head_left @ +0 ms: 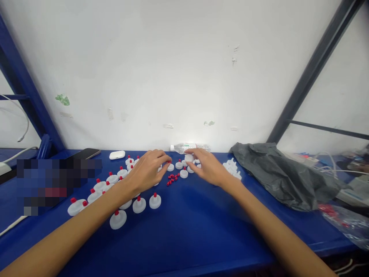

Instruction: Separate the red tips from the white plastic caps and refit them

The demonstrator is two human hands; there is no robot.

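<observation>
My left hand (150, 168) reaches over the blue table, its thumb and forefinger closed at the red tip of a white round nozzle cap (170, 167). Between the thumb and fingers of my right hand (208, 166) is a white round cap (189, 158). Small loose red tips (172, 178) lie in a cluster between the hands. A few red-tipped caps, such as this cap (183, 173), stand just behind them. Many more red-tipped white caps (139, 204) stand in rows on the left, partly hidden by my left forearm.
White nozzle pieces (231, 167) are piled right of my right hand. A grey plastic bag (276, 173) and a clear bag with red pieces (343, 221) lie farther right. A clear bottle (191, 147) rests against the wall. A white case (117, 155) and a phone (86, 154) sit back left.
</observation>
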